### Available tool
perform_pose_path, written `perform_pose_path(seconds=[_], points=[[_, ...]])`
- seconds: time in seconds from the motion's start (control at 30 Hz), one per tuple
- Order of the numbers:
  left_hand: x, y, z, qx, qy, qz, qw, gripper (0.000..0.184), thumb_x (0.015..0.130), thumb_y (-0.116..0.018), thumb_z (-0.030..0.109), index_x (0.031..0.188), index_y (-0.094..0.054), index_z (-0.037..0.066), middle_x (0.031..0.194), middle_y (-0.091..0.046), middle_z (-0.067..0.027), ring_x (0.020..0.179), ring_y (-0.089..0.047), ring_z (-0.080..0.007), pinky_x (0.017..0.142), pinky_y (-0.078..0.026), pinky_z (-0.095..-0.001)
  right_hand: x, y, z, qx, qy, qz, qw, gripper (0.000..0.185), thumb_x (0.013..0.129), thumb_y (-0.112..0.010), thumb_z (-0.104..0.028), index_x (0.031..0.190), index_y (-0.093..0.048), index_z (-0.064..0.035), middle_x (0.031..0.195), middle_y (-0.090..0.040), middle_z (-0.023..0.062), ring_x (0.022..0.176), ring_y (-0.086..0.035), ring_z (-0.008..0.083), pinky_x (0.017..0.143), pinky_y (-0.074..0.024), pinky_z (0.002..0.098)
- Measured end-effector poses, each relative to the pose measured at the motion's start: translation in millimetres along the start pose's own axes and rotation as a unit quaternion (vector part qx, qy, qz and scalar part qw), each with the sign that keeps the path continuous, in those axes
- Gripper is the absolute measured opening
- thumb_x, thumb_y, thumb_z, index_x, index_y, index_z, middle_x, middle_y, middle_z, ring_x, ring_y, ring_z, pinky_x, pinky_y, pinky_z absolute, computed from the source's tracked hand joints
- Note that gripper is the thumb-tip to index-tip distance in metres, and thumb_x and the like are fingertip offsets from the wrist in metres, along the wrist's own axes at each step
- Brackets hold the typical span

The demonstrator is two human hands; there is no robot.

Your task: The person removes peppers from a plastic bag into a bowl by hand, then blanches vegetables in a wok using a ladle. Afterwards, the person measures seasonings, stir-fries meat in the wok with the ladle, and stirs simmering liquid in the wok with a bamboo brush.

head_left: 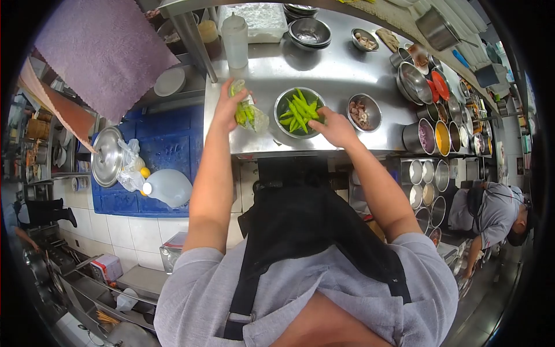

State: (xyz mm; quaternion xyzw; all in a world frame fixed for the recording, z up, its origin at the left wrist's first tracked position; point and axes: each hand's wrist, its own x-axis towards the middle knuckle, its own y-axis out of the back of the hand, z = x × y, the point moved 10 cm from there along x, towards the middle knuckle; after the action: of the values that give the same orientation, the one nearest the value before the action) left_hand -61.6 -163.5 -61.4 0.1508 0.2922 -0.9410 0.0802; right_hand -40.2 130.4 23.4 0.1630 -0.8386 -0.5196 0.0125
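Note:
My left hand (229, 107) is closed around a clear plastic bag (247, 113) with green peppers inside, held over the left part of the steel counter (260, 72). To its right stands a metal bowl (278, 99) with several long green chili peppers (299, 110) piled in it. My right hand (332, 126) is at the bowl's right rim, thumb and fingers near the peppers. Whether those fingers grip a pepper or the rim, I cannot make out. Right of that hand sits a smaller metal bowl (378, 108) with chopped meat-like pieces (361, 115).
A squeeze bottle (235, 43) and stacked bowls (310, 33) stand at the back. Metal containers of ingredients (426, 136) crowd the right. On the left, a blue surface (156, 130) bears a pot lid (107, 156) and a plastic jug (169, 188). A co-worker (491, 211) bends at far right.

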Motion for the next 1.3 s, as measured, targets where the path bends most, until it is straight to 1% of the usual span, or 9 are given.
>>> perform_pose_path(seconds=[0.27,0.37,0.53,0.67,0.73,0.83,1.0,1.2,1.3], points=[[25,92,-45,0.205,0.105,0.081,0.97,0.079,0.09,-0.064,0.005,0.154,-0.019,0.013,0.129,-0.054,-0.0227,0.096,-0.066,-0.0307,0.083,-0.056,-0.044,-16,-12,86,0.152,-0.015,0.086,0.985,0.045,0.09,-0.067,-0.034,0.124,-0.057,-0.0061,0.081,-0.067,0.0192,0.072,-0.065,0.032,0.072,-0.05,0.0425],[37,95,-1,0.523,-0.015,0.087,0.848,0.077,0.084,-0.071,0.018,0.149,-0.033,0.004,0.128,-0.057,-0.0273,0.109,-0.063,-0.0311,0.09,-0.051,-0.0373,-41,-1,90,0.239,-0.093,0.022,0.966,0.038,0.087,-0.062,-0.013,0.123,-0.058,-0.0029,0.096,-0.065,0.0125,0.088,-0.061,0.0174,0.078,-0.0483,0.031],[12,81,71,0.517,-0.134,0.151,0.832,0.064,0.088,-0.068,0.017,0.142,-0.041,-0.002,0.133,-0.055,-0.0263,0.124,-0.055,-0.0304,0.1,-0.045,-0.0373,-75,10,82,0.461,-0.124,0.011,0.879,0.051,0.081,-0.054,0.008,0.131,-0.051,-0.0018,0.105,-0.061,0.0064,0.094,-0.06,0.0122,0.084,-0.0485,0.0268],[-42,-83,37,0.276,-0.222,-0.101,0.93,0.045,0.094,-0.061,0.006,0.136,-0.046,0.0,0.13,-0.059,-0.0174,0.115,-0.06,-0.0234,0.099,-0.047,-0.033,-95,-6,51,0.591,-0.116,-0.024,0.798,0.04,0.086,-0.058,0.006,0.124,-0.052,-0.0015,0.098,-0.063,0.006,0.088,-0.064,0.0138,0.077,-0.0526,0.0279],[-110,-200,-64,0.309,0.042,-0.363,0.878,0.044,0.093,-0.064,0.008,0.134,-0.048,0.002,0.124,-0.061,-0.0132,0.105,-0.063,-0.0173,0.092,-0.05,-0.03,-95,-3,38,0.636,-0.094,0.021,0.765,0.038,0.085,-0.06,0.006,0.122,-0.052,-0.0016,0.096,-0.062,0.0055,0.087,-0.065,0.0136,0.075,-0.0533,0.0279],[-116,-223,-109,0.32,0.062,-0.34,0.882,0.04,0.091,-0.068,0.006,0.127,-0.052,0.004,0.105,-0.063,-0.0066,0.081,-0.06,-0.0077,0.066,-0.049,-0.0221,-100,9,63,0.577,-0.086,0.126,0.802,0.029,0.085,-0.062,0.003,0.113,-0.056,-0.0008,0.095,-0.063,0.006,0.083,-0.064,0.0123,0.073,-0.0528,0.0277],[-134,-237,-148,0.311,0.172,-0.365,0.86,0.036,0.088,-0.069,0.003,0.121,-0.055,0.005,0.092,-0.065,-0.0022,0.076,-0.058,-0.0069,0.063,-0.048,-0.0226,-148,38,58,0.311,0.006,0.19,0.931,0.016,0.08,-0.06,0.005,0.094,-0.06,-0.002,0.092,-0.06,0.0105,0.089,-0.064,0.0256,0.076,-0.0514,0.0337],[-143,-277,-239,0.327,0.155,-0.37,0.856,0.021,0.085,-0.068,0.001,0.106,-0.063,0.003,0.086,-0.066,-0.0015,0.075,-0.059,-0.0078,0.062,-0.047,-0.0226,-214,21,127,0.305,-0.005,0.18,0.935,0.021,0.078,-0.068,0.001,0.098,-0.064,-0.005,0.112,-0.056,0.009,0.097,-0.061,0.0263,0.08,-0.0504,0.0338],[-139,-267,-302,0.541,0.066,-0.37,0.753,0.008,0.08,-0.071,0.005,0.086,-0.068,0.002,0.072,-0.066,-0.0021,0.067,-0.059,-0.0079,0.062,-0.048,-0.0248,-256,-19,202,0.394,-0.064,0.123,0.908,0.029,0.079,-0.072,-0.007,0.108,-0.068,-0.007,0.113,-0.058,0.0067,0.097,-0.062,0.0203,0.082,-0.0525,0.034]])
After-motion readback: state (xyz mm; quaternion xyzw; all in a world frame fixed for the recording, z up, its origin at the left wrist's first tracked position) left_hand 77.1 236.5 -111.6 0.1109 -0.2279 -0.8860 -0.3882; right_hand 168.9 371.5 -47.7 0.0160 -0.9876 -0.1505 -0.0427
